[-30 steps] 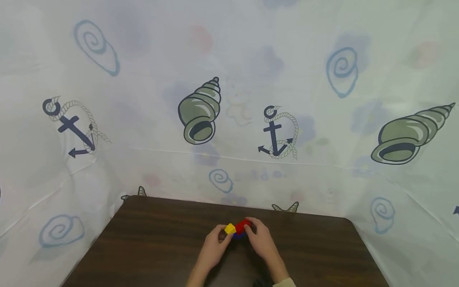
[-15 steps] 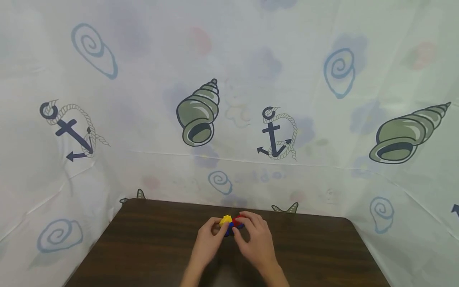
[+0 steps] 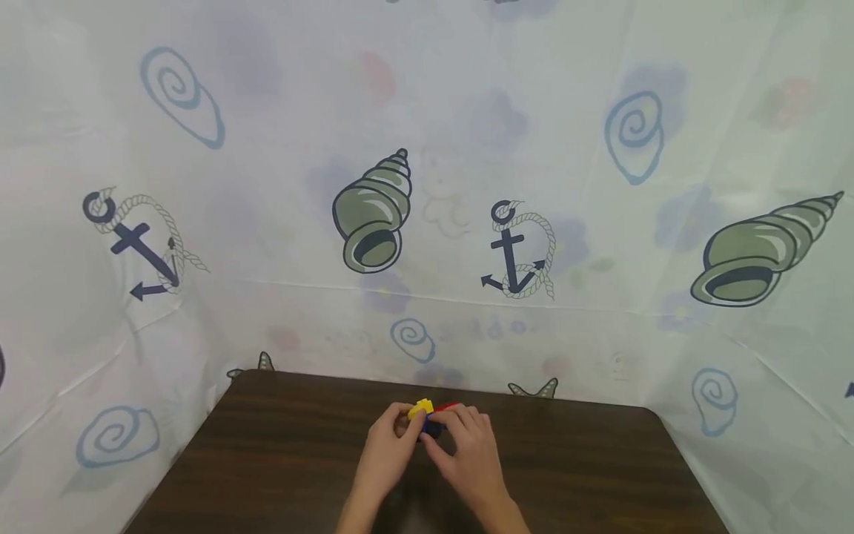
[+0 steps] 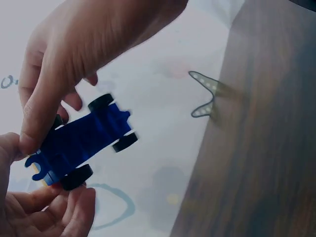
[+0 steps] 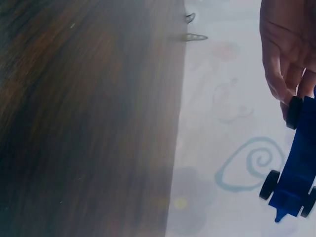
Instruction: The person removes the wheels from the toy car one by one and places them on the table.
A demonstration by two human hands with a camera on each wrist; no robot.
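Observation:
Both hands hold a small toy car with a blue base [image 4: 86, 140] and black wheels [image 4: 126, 142], seen from underneath in the left wrist view. In the head view a yellow block [image 3: 422, 407] and a red block [image 3: 446, 406] show on its upper side. My left hand [image 3: 385, 452] grips the yellow end between thumb and fingers. The right hand [image 3: 471, 460] curls over the other side, its thumb near the left thumb. In the left wrist view, one right digit presses by the hooked end. The right wrist view shows the left hand [image 5: 291, 44] at a wheel.
A dark wood-grain table [image 3: 300, 460] lies below the hands. Behind and at both sides hangs a pale sheet [image 3: 454, 148] printed with shells, anchors and starfish, meeting the table's back edge.
The toy car has shifted slightly left and away from me, and has turned. The right hand has moved from the red block's outer end to the toy's near side, closer to the left hand.

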